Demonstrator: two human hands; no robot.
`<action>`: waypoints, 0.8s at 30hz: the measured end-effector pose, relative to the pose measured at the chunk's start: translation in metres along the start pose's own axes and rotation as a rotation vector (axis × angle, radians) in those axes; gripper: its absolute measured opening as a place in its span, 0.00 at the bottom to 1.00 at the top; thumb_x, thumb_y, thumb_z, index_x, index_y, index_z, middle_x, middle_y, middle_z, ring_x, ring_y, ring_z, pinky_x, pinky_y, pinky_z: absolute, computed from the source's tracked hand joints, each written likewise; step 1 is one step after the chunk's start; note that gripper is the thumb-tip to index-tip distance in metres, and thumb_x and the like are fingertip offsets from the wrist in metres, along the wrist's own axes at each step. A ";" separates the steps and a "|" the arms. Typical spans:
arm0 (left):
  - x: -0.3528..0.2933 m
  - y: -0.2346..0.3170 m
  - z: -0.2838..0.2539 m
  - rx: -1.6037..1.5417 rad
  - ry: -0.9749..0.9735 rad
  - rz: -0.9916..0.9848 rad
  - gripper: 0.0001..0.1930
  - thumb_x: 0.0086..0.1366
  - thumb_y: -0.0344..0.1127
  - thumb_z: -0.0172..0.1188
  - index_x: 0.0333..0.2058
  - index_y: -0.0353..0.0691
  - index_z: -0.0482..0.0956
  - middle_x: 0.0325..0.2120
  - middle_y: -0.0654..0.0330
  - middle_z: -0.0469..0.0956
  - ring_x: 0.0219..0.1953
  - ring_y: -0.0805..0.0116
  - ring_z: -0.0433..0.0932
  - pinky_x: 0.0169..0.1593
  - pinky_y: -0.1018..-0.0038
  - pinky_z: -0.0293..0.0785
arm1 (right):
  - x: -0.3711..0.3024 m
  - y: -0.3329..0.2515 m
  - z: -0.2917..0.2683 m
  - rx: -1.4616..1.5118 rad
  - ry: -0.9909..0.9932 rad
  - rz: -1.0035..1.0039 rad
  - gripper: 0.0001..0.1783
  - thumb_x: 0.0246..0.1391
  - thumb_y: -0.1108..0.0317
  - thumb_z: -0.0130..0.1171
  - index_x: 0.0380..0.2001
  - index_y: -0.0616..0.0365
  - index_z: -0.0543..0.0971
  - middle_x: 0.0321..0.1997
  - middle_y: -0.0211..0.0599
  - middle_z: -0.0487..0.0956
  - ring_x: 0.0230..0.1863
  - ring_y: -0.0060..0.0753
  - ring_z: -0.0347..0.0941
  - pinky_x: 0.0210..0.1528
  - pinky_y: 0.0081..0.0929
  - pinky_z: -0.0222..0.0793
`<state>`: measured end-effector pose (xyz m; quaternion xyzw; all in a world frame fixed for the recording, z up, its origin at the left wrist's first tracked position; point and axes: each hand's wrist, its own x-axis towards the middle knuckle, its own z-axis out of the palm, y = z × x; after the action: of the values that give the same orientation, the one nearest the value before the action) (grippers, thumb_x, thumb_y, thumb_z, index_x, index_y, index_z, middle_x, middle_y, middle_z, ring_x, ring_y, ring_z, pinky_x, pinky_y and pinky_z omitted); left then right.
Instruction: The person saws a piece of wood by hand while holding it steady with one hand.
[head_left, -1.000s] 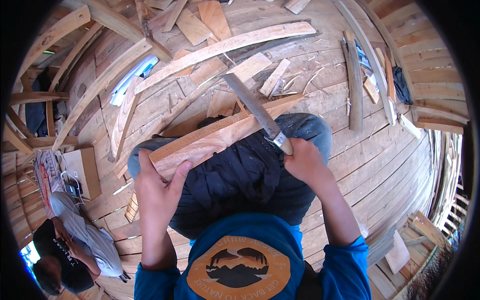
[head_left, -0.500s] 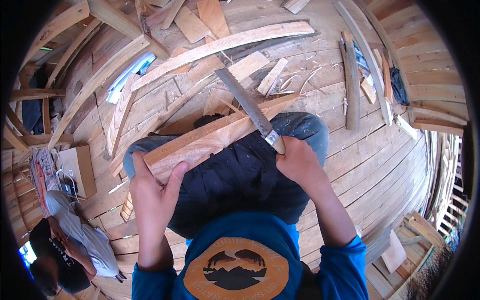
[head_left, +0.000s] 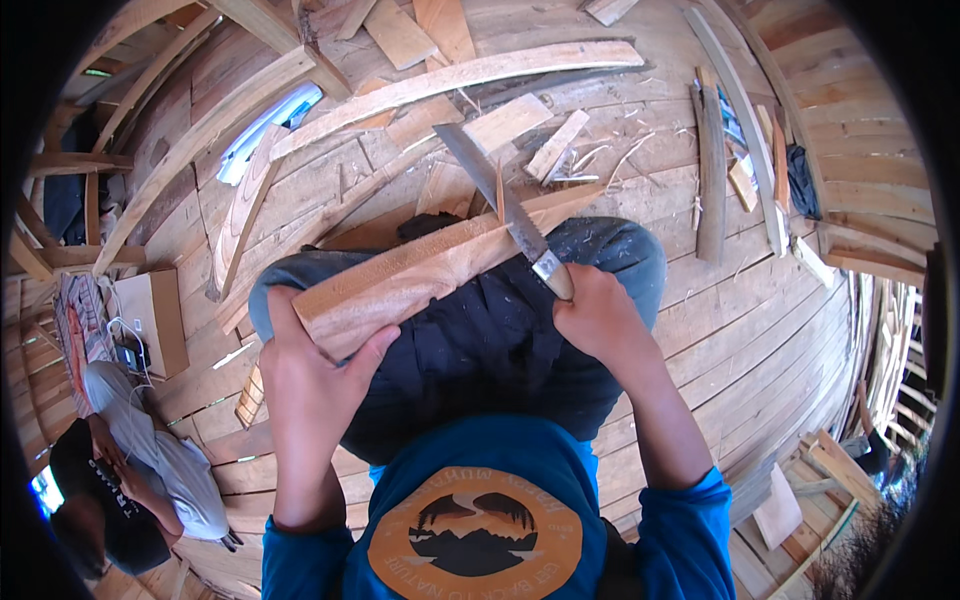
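Observation:
A thick wooden board (head_left: 420, 272) lies slanting across my lap, its far right end narrowing to a taper. My left hand (head_left: 318, 385) grips the near left end, with the thumb on the front face and the fingers behind. In my right hand (head_left: 605, 318) is the wooden handle of a handsaw (head_left: 522, 228). The saw's blade crosses the board toward its tapered end and points away to the upper left. A thin wood splinter (head_left: 501, 192) sticks up beside the blade. The board's front lower edge has a small notch.
Ahead on the plank floor (head_left: 740, 345) lie a long curved board (head_left: 460, 72), offcuts (head_left: 558, 145) and shavings. Long planks (head_left: 710, 170) lie to the right. At left are a cardboard box (head_left: 155, 322) and a seated person (head_left: 130, 480).
The splinter beside the blade has swung from leaning left to nearly upright. Saw and board have shifted only slightly; both hands keep their holds.

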<state>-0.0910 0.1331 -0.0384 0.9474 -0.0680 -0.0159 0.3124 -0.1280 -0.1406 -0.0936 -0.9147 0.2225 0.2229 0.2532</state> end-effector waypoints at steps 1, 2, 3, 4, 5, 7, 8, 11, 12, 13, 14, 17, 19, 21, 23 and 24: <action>0.000 0.001 -0.002 0.002 -0.005 -0.009 0.37 0.45 0.44 0.77 0.43 0.31 0.62 0.22 0.40 0.77 0.30 0.40 0.80 0.29 0.61 0.76 | 0.010 0.011 0.000 -0.002 0.014 0.024 0.12 0.47 0.68 0.53 0.34 0.63 0.77 0.36 0.59 0.79 0.43 0.63 0.75 0.49 0.51 0.70; -0.004 0.002 -0.005 0.018 -0.017 -0.031 0.37 0.45 0.44 0.77 0.43 0.31 0.62 0.22 0.40 0.77 0.30 0.40 0.80 0.29 0.61 0.76 | 0.017 0.016 0.001 0.002 0.009 0.044 0.12 0.47 0.68 0.53 0.34 0.64 0.77 0.35 0.60 0.79 0.43 0.64 0.75 0.49 0.51 0.70; -0.005 0.000 -0.004 0.003 -0.016 -0.036 0.36 0.45 0.44 0.77 0.43 0.31 0.62 0.22 0.40 0.77 0.30 0.40 0.80 0.29 0.61 0.76 | 0.028 0.019 -0.002 0.020 0.022 0.074 0.13 0.47 0.68 0.51 0.34 0.64 0.77 0.35 0.60 0.79 0.44 0.63 0.74 0.49 0.51 0.70; -0.007 -0.001 -0.002 -0.013 -0.015 -0.041 0.36 0.45 0.44 0.77 0.43 0.31 0.62 0.22 0.40 0.77 0.29 0.39 0.80 0.29 0.61 0.75 | 0.022 0.020 0.004 0.002 0.002 0.033 0.13 0.47 0.68 0.51 0.35 0.64 0.77 0.36 0.60 0.79 0.45 0.63 0.74 0.49 0.51 0.70; -0.005 -0.005 -0.001 -0.010 0.000 -0.042 0.36 0.45 0.44 0.77 0.42 0.31 0.62 0.22 0.40 0.77 0.29 0.39 0.80 0.29 0.61 0.75 | 0.008 -0.011 0.003 -0.001 -0.016 -0.025 0.13 0.47 0.68 0.51 0.35 0.63 0.77 0.36 0.60 0.79 0.45 0.62 0.74 0.49 0.51 0.70; -0.011 -0.007 -0.004 0.038 -0.011 -0.021 0.36 0.45 0.45 0.77 0.42 0.31 0.62 0.22 0.40 0.77 0.29 0.39 0.80 0.29 0.61 0.75 | -0.002 -0.009 0.013 0.072 -0.103 -0.057 0.14 0.47 0.69 0.50 0.35 0.64 0.78 0.37 0.61 0.79 0.46 0.62 0.74 0.50 0.51 0.69; -0.006 -0.008 -0.002 0.047 0.019 0.007 0.36 0.45 0.45 0.77 0.42 0.30 0.62 0.22 0.40 0.77 0.29 0.39 0.80 0.29 0.61 0.75 | 0.004 0.002 0.010 0.080 -0.083 -0.012 0.14 0.46 0.69 0.50 0.34 0.64 0.78 0.37 0.60 0.79 0.46 0.62 0.74 0.50 0.51 0.69; -0.013 -0.010 0.001 -0.058 -0.026 -0.063 0.36 0.45 0.44 0.77 0.42 0.30 0.62 0.23 0.40 0.77 0.30 0.41 0.80 0.29 0.62 0.76 | 0.004 0.011 0.009 0.113 -0.125 0.020 0.14 0.45 0.70 0.49 0.34 0.64 0.78 0.37 0.60 0.78 0.45 0.63 0.73 0.50 0.51 0.68; -0.008 -0.010 0.002 -0.056 -0.020 -0.075 0.36 0.45 0.44 0.77 0.42 0.30 0.62 0.23 0.40 0.78 0.30 0.41 0.81 0.29 0.62 0.76 | 0.003 0.002 0.007 0.135 -0.148 -0.048 0.14 0.45 0.70 0.49 0.34 0.64 0.78 0.36 0.60 0.78 0.45 0.63 0.73 0.50 0.51 0.68; -0.003 -0.012 0.002 -0.040 0.005 -0.049 0.36 0.45 0.44 0.77 0.42 0.30 0.62 0.23 0.40 0.78 0.30 0.42 0.81 0.29 0.62 0.76 | 0.000 -0.009 0.004 0.156 -0.171 -0.117 0.14 0.45 0.70 0.49 0.34 0.63 0.78 0.36 0.60 0.78 0.44 0.64 0.73 0.49 0.51 0.69; -0.001 -0.013 0.004 -0.041 0.010 -0.027 0.36 0.45 0.44 0.77 0.42 0.30 0.62 0.23 0.40 0.78 0.30 0.42 0.81 0.30 0.63 0.76 | -0.008 -0.016 0.002 0.167 -0.196 -0.162 0.14 0.45 0.70 0.49 0.34 0.63 0.78 0.35 0.60 0.78 0.44 0.64 0.73 0.49 0.51 0.69; -0.005 -0.008 0.001 -0.047 -0.005 -0.033 0.36 0.45 0.44 0.77 0.42 0.30 0.62 0.23 0.41 0.78 0.30 0.43 0.81 0.30 0.63 0.77 | -0.003 -0.023 0.001 0.166 -0.186 -0.181 0.13 0.44 0.71 0.50 0.33 0.64 0.77 0.34 0.61 0.78 0.42 0.64 0.73 0.47 0.49 0.69; -0.006 -0.007 -0.001 -0.055 -0.011 -0.042 0.36 0.45 0.44 0.77 0.43 0.30 0.62 0.23 0.41 0.78 0.29 0.43 0.81 0.30 0.63 0.77 | 0.015 -0.005 0.002 0.063 -0.114 -0.088 0.14 0.45 0.70 0.50 0.35 0.62 0.79 0.36 0.59 0.79 0.44 0.62 0.74 0.49 0.51 0.69; -0.009 -0.012 0.002 -0.056 -0.018 -0.046 0.36 0.45 0.44 0.77 0.43 0.29 0.62 0.23 0.41 0.78 0.29 0.43 0.81 0.30 0.63 0.77 | 0.018 0.014 0.000 0.010 -0.059 -0.004 0.14 0.45 0.69 0.50 0.35 0.62 0.79 0.36 0.59 0.79 0.44 0.61 0.75 0.49 0.50 0.70; -0.007 -0.010 0.000 -0.035 -0.027 -0.076 0.37 0.45 0.44 0.77 0.43 0.29 0.62 0.23 0.41 0.78 0.30 0.43 0.81 0.30 0.63 0.77 | 0.009 0.015 0.005 -0.047 -0.015 0.046 0.12 0.45 0.69 0.52 0.33 0.62 0.78 0.36 0.57 0.79 0.43 0.60 0.75 0.48 0.51 0.70; -0.006 -0.008 0.001 -0.030 -0.034 -0.090 0.37 0.45 0.44 0.77 0.43 0.29 0.62 0.23 0.41 0.78 0.30 0.43 0.81 0.30 0.63 0.77 | -0.001 0.002 0.005 -0.058 -0.015 0.010 0.12 0.45 0.69 0.52 0.33 0.63 0.78 0.36 0.57 0.79 0.43 0.60 0.75 0.48 0.51 0.71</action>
<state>-0.0963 0.1400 -0.0439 0.9443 -0.0303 -0.0471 0.3243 -0.1320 -0.1391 -0.0980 -0.9189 0.2185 0.2373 0.2271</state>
